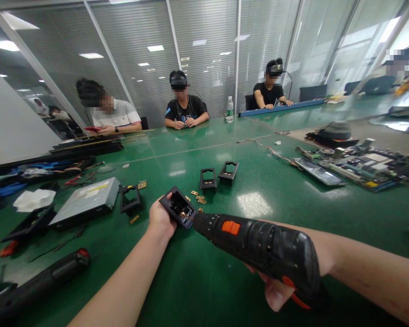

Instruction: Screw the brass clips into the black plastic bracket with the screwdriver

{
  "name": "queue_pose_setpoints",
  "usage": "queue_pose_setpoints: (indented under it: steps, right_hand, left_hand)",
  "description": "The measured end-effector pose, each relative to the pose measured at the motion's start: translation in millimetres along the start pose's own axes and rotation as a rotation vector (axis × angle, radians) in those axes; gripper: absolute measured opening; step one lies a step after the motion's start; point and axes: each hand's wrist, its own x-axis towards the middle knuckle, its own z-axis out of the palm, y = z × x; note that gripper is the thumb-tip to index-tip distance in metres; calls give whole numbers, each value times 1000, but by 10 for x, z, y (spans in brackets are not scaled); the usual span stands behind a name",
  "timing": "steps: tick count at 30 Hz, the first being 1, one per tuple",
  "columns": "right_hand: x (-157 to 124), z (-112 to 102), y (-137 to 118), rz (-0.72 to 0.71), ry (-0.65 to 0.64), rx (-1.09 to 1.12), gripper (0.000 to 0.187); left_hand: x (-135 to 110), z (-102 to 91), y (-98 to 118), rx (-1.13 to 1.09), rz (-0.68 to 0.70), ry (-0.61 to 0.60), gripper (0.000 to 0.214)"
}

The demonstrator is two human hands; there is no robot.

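Observation:
My left hand [161, 220] grips a small black plastic socket housing [177, 207] above the green table [225, 290]. My right hand [276, 290] is wrapped round the handle of a black electric screwdriver [259, 245] with an orange switch. The driver's tip points into the housing. Two more black housings [208, 178] [228, 171] stand on the table just beyond, with several small brass contact pieces [199, 198] scattered between them. Another black frame [130, 198] lies to the left.
A grey drive unit [88, 200] and white tissue [34, 199] lie at left, a second driver [44, 279] at near left. Circuit boards [361, 165] fill the right side. Three people sit at the far edge, beside a water bottle [229, 109].

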Motion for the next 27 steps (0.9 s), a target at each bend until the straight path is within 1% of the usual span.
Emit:
queue_pose_setpoints:
  steps: [2,4,7,9,11,13,14,17,18,22,25,27]
  right_hand:
    - [0,-3,6,86,27,125,38]
    - [4,-7,1,125,28,212,40]
    - [9,-15,-11,83,11,192,37]
    - [7,-25,-7,96,33,156,36]
    - [0,-37,6,184,53,216,44]
    - [-6,-49,14,229,60,261,52]
    - [-9,-52,12,218,54,260,51]
    - [-11,-42,-13,97,36,143,38]
    - [-10,-32,-23,78,36,128,36]
    - [5,7,-46,79,44,173,38]
    - [23,10,-33,29,36,86,40]
    - [35,0,-14,6,26,8,37]
  left_hand:
    - [11,-9,-2,-3,-6,4,11]
    - [18,-18,-3,-11,-14,4,10]
    - [12,-22,-1,-10,-10,6,9]
    - [5,-19,0,-7,-2,14,8]
    - [2,-16,1,-3,-6,22,7]
    - [5,-16,1,0,-16,9,10]
    - [7,-17,0,-1,-18,2,12]
    - [18,-24,-3,-6,-3,-1,10]
    - [20,-26,-5,-8,4,4,9]
    - [28,-24,-8,-9,-2,20,9]
    - [26,-18,-6,-4,-7,20,10]
    - [18,-16,-3,-2,1,19,9]
